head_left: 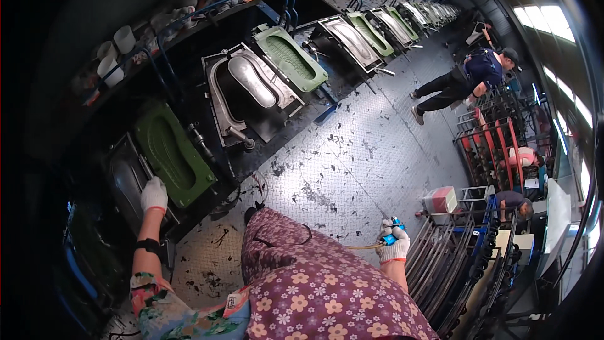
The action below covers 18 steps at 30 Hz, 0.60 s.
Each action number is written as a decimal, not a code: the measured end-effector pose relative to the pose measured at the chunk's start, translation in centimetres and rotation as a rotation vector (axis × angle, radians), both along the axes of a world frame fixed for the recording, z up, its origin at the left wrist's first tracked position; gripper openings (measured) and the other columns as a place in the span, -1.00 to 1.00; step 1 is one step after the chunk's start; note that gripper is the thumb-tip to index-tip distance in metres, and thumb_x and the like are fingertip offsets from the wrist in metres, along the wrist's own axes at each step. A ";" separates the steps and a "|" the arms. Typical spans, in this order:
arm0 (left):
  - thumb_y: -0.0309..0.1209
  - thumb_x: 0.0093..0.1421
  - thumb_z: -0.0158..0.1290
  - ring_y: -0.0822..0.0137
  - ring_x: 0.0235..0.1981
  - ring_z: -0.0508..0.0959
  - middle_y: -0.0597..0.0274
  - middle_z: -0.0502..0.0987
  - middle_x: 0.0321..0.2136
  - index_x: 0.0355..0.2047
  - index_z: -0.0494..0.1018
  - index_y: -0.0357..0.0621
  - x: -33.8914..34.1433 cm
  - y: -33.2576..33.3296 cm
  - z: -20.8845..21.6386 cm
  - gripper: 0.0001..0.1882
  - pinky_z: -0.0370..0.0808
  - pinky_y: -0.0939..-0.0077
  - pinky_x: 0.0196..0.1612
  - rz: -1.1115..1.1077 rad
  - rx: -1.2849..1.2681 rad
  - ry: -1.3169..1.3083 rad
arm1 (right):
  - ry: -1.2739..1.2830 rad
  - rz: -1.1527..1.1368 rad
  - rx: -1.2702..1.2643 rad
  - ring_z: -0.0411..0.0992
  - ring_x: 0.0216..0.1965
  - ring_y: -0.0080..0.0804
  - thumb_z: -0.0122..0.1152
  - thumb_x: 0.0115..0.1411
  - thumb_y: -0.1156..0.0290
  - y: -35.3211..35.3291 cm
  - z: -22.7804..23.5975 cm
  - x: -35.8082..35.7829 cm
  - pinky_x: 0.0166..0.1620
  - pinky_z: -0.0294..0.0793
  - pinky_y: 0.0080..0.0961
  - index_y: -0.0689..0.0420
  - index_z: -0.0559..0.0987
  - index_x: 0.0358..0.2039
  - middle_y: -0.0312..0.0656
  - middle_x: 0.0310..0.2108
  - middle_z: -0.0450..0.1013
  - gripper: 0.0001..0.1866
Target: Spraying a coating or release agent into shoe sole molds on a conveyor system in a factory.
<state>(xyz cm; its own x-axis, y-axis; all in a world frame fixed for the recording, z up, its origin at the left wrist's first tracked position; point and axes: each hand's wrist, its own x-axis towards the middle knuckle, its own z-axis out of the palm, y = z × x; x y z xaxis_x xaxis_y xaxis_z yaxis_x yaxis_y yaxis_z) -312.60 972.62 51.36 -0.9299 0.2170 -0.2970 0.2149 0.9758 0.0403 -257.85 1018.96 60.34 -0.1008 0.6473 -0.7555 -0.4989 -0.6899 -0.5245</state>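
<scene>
My left hand (154, 195), in a white knitted glove, is on the near mold, at the seam between its green half (174, 154) and its dark metal half (126, 179). Its fingers look curled over the metal edge, though their tips are partly hidden. The green half has a long shoe-sole-shaped hollow. Off to the right, above the floor, my right hand (393, 247) wears a similar glove and is closed around a small blue hand tool (390, 239). A thin yellowish hose (362, 247) runs from that tool toward my flowered apron (314, 289).
More opened molds, such as one with a silver sole form (251, 82) and a green one (290, 58), line the bench away from me. White cups (124, 39) stand on a shelf. A person (481, 75) walks on the metal floor (352, 151). Racks (440, 252) stand at right.
</scene>
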 end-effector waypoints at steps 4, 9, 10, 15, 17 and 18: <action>-0.09 0.24 0.02 -0.16 -0.01 0.60 -0.14 0.64 -0.07 -0.07 0.63 -0.11 4.6 -0.9 3.9 -0.56 0.51 0.01 0.08 -0.049 -0.027 -0.322 | -0.049 0.219 0.045 0.49 -0.48 -0.42 0.12 0.18 0.45 2.7 -5.3 4.8 -0.56 0.37 -0.53 0.08 0.50 0.06 -0.03 -0.21 0.61 -0.61; 0.17 0.25 -0.09 -0.18 -0.03 0.61 -0.21 0.63 -0.13 -0.17 0.65 -0.22 7.9 3.7 10.1 -0.34 0.51 0.02 0.08 0.100 -0.179 -0.449 | -0.044 0.042 -0.171 0.53 -0.43 -0.35 0.08 0.27 0.49 6.2 -4.7 6.8 -0.40 0.61 -0.56 0.30 0.51 0.05 -0.02 -0.18 0.57 -0.65; 0.12 0.26 -0.06 -0.14 -0.10 0.63 -0.15 0.63 -0.18 -0.24 0.67 -0.11 6.5 4.3 8.7 -0.44 0.51 0.01 0.05 0.069 -0.191 -0.262 | -0.073 -0.030 -0.185 0.53 -0.43 -0.33 0.08 0.28 0.48 5.9 -4.1 6.6 -0.41 0.61 -0.56 0.32 0.51 0.03 -0.01 -0.18 0.56 -0.67; -0.28 0.21 0.11 -0.01 -0.02 0.59 0.09 0.57 -0.02 -0.11 0.60 0.01 2.1 2.6 6.5 -0.74 0.56 0.03 0.03 0.028 -0.091 0.318 | -0.025 0.087 -0.125 0.53 -0.42 -0.30 0.09 0.28 0.47 9.2 -4.9 4.0 -0.40 0.65 -0.53 0.29 0.45 0.10 0.01 -0.14 0.54 -0.62; -0.29 0.21 0.12 -0.01 0.01 0.57 0.12 0.57 -0.01 -0.06 0.59 0.03 -0.3 2.8 4.8 -0.71 0.55 0.05 0.06 0.020 -0.095 0.346 | 0.078 0.191 -0.074 0.54 -0.39 -0.29 0.12 0.26 0.49 10.6 -3.9 3.1 -0.38 0.69 -0.51 0.21 0.39 0.17 0.03 -0.12 0.52 -0.55; -0.28 0.21 0.13 -0.01 0.02 0.58 0.12 0.56 0.02 -0.05 0.59 0.03 -1.1 3.2 4.4 -0.70 0.55 0.05 0.07 0.042 -0.097 0.328 | 0.081 0.189 -0.071 0.54 -0.39 -0.29 0.12 0.26 0.49 11.6 -3.8 2.9 -0.38 0.69 -0.51 0.21 0.39 0.17 0.03 -0.12 0.52 -0.55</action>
<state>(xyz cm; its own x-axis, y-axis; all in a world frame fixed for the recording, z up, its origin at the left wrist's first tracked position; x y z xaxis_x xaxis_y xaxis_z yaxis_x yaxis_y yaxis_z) -313.75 975.81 55.80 -0.9868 0.1617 0.0021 0.1603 0.9800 -0.1179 -255.00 1030.60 56.56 -0.2778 0.5566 -0.7830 -0.3956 -0.8090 -0.4347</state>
